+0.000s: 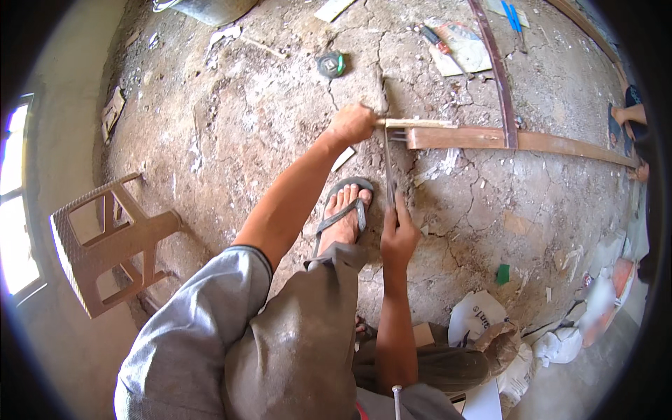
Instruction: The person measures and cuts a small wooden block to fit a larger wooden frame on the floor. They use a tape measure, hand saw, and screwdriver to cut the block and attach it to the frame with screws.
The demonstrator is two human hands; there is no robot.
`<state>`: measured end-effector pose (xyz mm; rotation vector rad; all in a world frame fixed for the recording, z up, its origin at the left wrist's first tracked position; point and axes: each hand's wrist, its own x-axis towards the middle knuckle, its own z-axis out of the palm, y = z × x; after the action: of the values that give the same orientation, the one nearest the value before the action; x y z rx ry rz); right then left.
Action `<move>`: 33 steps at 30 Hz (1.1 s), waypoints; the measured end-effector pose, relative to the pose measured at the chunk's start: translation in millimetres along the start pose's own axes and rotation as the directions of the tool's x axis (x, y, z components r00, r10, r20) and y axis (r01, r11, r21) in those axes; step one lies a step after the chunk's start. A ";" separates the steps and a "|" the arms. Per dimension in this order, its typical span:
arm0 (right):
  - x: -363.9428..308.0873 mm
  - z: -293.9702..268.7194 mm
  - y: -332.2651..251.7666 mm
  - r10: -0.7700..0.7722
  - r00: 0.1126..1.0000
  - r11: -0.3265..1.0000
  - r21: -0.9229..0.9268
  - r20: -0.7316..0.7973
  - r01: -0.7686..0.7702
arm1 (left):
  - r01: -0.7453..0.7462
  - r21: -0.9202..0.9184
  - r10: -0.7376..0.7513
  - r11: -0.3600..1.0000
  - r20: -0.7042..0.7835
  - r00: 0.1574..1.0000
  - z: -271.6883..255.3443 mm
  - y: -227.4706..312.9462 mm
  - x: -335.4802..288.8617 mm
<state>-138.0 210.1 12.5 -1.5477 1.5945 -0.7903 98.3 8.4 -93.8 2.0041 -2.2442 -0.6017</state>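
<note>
My left hand [352, 124] is closed round the end of a thin, pale wooden strip [423, 123]. The strip runs to the right, along the end of a reddish-brown wooden frame [458, 139] on the ground. In my right hand [400, 239] is a long, narrow metal blade [389, 164], seen nearly edge-on, so its exact kind is unclear. Its far end meets the strip just beside my left hand. My right forefinger stretches along the blade. My sandalled foot [341, 213] stands on the ground between my arms.
A tape measure [331, 64] and a screwdriver [442, 46] lie beyond my hands, with blue-handled pliers [513, 19] further right. A plastic stool [122, 238] is at the left, a bucket [210, 8] at the top. White bags [477, 315] lie lower right. Another person's foot [630, 115] shows at far right.
</note>
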 end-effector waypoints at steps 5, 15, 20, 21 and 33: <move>5.6 1.9 -6.8 0.102 0.994 0.992 -0.078 0.028 -0.100 | -0.064 -0.003 0.064 0.998 -0.056 0.996 -2.6 -1.6 2.8; 10.1 6.1 -4.3 0.028 0.996 1.000 0.012 -0.084 -0.027 | -0.047 0.012 0.047 0.999 -0.003 0.999 -9.2 3.3 0.7; -7.3 11.9 24.3 0.030 0.999 0.999 -0.013 -0.016 -0.030 | -0.089 0.015 0.089 0.996 -0.001 0.996 -6.7 -2.9 3.2; -6.1 13.7 28.1 -0.026 1.000 1.000 -0.009 -0.011 0.026 | -0.074 0.004 0.074 0.997 -0.014 0.997 -4.9 -4.0 2.5; -4.7 2.3 19.1 0.057 0.998 0.991 -0.116 -0.021 -0.059 | -0.067 -0.011 0.067 0.998 -0.037 0.997 -5.7 -2.9 2.3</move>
<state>-146.1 216.3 -4.4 -1.5723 1.7177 -0.6914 102.4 4.6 -89.9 1.9100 -2.2709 -0.5660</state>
